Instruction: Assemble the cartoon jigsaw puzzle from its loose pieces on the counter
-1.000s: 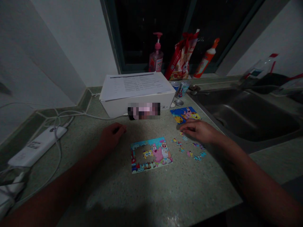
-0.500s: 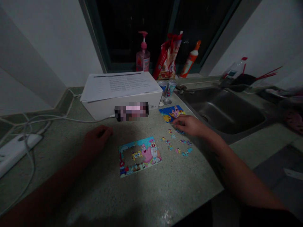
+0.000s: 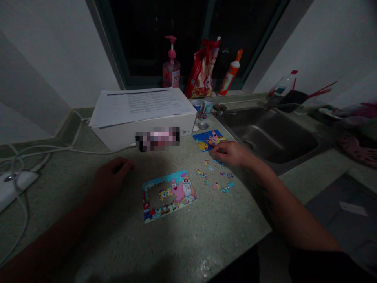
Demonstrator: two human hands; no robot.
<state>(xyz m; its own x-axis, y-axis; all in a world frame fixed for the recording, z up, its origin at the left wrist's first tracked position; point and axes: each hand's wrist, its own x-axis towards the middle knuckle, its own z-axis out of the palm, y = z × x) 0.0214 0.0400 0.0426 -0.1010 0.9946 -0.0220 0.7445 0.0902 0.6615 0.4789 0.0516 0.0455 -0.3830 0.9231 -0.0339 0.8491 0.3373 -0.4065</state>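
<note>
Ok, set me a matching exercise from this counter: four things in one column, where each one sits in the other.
Things
1. right hand
2. partly built jigsaw puzzle
3. pink pump bottle
4. left hand

Places
A. in front of the dark window
B. over the loose puzzle pieces
C. lying flat, with a gap in its middle
D. just in front of the white box

Pairs: 1-B, 2-C, 3-A, 4-D

loose pieces [image 3: 216, 186] right of jigsaw [image 3: 179, 194]

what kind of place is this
Probably a home kitchen: there's a stainless steel sink, a pink pump soap bottle, and a speckled stone countertop.
</note>
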